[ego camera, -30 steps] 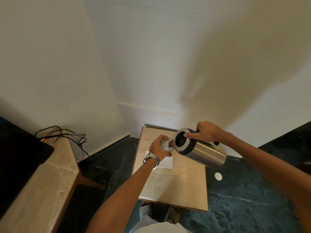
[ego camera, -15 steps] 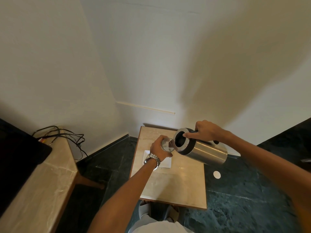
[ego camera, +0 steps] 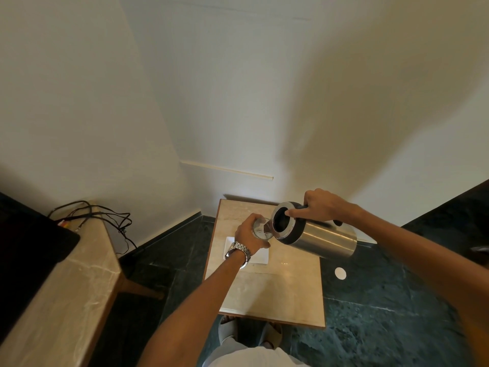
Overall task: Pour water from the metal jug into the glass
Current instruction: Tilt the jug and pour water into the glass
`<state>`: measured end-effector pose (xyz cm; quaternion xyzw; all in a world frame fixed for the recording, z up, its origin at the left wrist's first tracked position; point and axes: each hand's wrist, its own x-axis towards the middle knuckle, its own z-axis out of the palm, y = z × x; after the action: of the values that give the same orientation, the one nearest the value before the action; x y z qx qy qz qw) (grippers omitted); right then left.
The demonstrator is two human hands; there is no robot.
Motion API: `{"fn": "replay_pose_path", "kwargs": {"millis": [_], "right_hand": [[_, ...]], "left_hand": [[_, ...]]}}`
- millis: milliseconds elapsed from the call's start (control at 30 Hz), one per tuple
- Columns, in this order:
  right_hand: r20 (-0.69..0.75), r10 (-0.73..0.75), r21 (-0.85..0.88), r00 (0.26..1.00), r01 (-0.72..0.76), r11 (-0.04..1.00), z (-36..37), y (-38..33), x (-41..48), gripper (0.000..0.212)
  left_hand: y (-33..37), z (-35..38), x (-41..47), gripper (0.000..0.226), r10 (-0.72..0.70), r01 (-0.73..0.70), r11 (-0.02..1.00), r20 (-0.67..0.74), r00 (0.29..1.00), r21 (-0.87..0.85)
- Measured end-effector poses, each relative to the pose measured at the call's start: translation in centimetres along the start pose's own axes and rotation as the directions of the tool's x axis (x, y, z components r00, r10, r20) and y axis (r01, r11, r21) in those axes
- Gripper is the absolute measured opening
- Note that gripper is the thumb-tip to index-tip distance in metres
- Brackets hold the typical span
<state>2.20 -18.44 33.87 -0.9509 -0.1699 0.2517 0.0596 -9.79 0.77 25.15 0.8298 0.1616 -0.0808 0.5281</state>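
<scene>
Jug [ego camera: 315, 230]: steel, tipped near level over table [ego camera: 270, 292], spout at rim of glass [ego camera: 260, 229]; tilted slightly further than a second ago, so pour judged under way, stream too small to tell. Right hand [ego camera: 321, 207]: closed on handle, wrist raised. Left hand [ego camera: 251, 235]: wrapped round glass, held above white mat [ego camera: 260, 256].

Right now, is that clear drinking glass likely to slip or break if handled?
The clear drinking glass looks smooth, so probably slippery once wet. It seems thin-walled and likely fragile over the beige stone tabletop. The left hand wraps it fully, which should steady it.
</scene>
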Motion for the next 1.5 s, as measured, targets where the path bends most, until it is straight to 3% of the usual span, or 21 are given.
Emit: {"fn": "replay_pose_path", "kwargs": {"millis": [1500], "right_hand": [[0.028, -0.026, -0.043, 0.999, 0.027, 0.999, 0.8, -0.5, -0.2, 0.057]], "left_hand": [[-0.9, 0.3, -1.2, 0.073, -0.013, 0.013, 1.0, 0.04, 0.999, 0.011]]}}
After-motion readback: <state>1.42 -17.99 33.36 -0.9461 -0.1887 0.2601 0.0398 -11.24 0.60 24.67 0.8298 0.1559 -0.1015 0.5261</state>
